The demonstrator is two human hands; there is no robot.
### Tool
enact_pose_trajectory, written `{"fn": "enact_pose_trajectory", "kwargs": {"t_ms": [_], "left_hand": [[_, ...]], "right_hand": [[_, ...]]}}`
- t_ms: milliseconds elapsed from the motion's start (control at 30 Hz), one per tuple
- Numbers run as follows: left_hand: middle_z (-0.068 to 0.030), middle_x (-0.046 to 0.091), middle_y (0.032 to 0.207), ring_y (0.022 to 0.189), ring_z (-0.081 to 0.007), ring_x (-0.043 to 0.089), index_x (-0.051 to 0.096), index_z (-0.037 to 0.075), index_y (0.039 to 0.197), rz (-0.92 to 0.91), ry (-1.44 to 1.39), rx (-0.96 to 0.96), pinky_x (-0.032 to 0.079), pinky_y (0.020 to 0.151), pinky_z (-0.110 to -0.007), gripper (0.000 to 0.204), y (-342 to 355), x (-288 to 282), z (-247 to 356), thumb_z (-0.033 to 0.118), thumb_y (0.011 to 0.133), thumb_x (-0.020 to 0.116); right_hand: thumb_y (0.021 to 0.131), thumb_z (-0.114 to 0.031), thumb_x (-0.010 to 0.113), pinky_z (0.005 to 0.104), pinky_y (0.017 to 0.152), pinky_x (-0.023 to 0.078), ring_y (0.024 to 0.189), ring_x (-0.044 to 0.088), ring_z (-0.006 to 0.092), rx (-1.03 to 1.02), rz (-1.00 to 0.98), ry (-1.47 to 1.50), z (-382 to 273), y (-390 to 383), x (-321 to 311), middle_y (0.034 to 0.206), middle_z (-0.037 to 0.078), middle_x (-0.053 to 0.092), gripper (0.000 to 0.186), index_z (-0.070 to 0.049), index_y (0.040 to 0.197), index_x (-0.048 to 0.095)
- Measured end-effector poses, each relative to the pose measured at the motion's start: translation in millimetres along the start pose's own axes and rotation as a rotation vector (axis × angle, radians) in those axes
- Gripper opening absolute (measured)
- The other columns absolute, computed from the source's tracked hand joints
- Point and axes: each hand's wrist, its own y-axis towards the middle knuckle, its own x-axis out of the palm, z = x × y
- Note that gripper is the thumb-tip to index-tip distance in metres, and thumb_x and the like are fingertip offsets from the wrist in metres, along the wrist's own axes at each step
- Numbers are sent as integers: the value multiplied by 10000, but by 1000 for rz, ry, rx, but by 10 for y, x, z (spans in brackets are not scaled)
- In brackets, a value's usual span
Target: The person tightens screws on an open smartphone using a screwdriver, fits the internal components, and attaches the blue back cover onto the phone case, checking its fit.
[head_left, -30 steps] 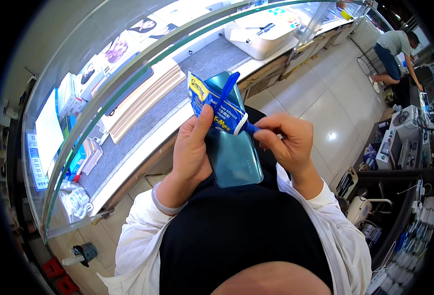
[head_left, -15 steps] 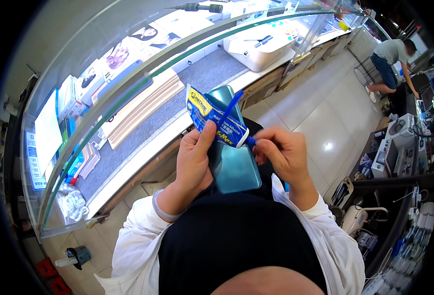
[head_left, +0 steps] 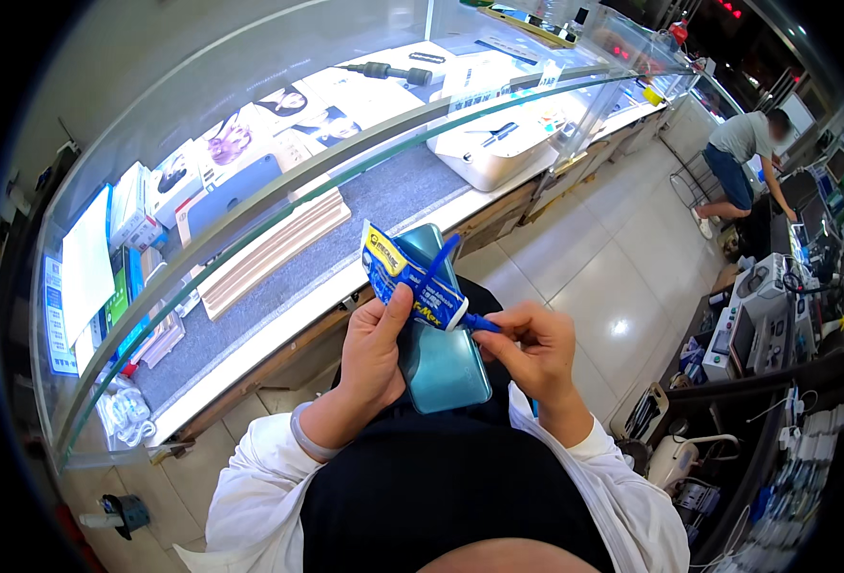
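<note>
My left hand (head_left: 374, 353) is closed on a blue and yellow adhesive tube (head_left: 410, 282), thumb pressed on its front; its other fingers are mostly hidden behind. The tube lies slantwise, its tapered end pointing right. At that end, my right hand (head_left: 536, 351) pinches the blue nozzle cap (head_left: 482, 323) between thumb and fingers. Beneath the tube is a teal phone-shaped panel (head_left: 446, 377) with a glossy surface, lying over my dark-clothed lap beside my left hand. A thin blue strip (head_left: 445, 256) sticks up behind the tube.
A glass display case (head_left: 384, 143) curves along the left and front, holding boxes, a white tray (head_left: 484, 162) and a screwdriver (head_left: 386, 73). At right, a dark workbench (head_left: 756, 382) carries equipment. Another person (head_left: 742, 162) bends over the bench at the far right.
The view has shifted, showing more of the display case's far side. My hands and the tube sit lower in the picture; both grips remain, and the tube's nozzle end tilts slightly differently.
</note>
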Motion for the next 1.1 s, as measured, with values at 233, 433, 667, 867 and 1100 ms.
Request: {"fn": "enact_pose_trajectory", "kwargs": {"t_ms": [233, 433, 667, 867, 1100], "left_hand": [[-107, 623, 982, 880, -230, 625, 517, 20, 1108, -1, -62, 9, 520, 777, -383, 377, 25, -40, 97, 342, 926, 444], [-119, 617, 998, 883, -226, 624, 508, 13, 1118, -17, -78, -58, 515, 790, -386, 389, 9, -43, 61, 345, 923, 453], [-106, 644, 950, 827, -166, 634, 596, -9, 991, -29, -54, -36, 525, 746, -308, 289, -86, 12, 163, 256, 913, 509], [-141, 637, 973, 853, -213, 645, 565, -17, 1050, -63, 84, 52, 528, 790, -371, 308, -101, -132, 152, 251, 915, 496], [-68, 663, 853, 737, -77, 606, 649, -11, 922, -53, 230, 126, 489, 664, -212, 205, -49, -26, 168, 175, 881, 574]], "right_hand": [[721, -7, 714, 220, 583, 471, 630, 599, 122, -352, 247, -198, 239, 74, -244, 722, 83, 641, 143, 24, 832, 628], [790, -55, 636, 244, 645, 445, 698, 598, 174, -576, 382, -486, -38, 1149, -374, 804, 96, 639, 101, 0, 873, 652], [757, -228, 642, 386, 763, 446, 845, 590, 302, -655, 315, -978, -23, 2369, -328, 897, 127, 654, 197, -52, 825, 700], [814, -311, 607, 333, 715, 465, 787, 624, 258, -608, 342, -741, -135, 2080, -211, 873, 122, 670, 311, -29, 923, 679], [607, -208, 828, 169, 482, 388, 555, 516, 37, -57, -337, -313, -557, 663, -32, 639, 23, 576, 507, -8, 1004, 584]]}}
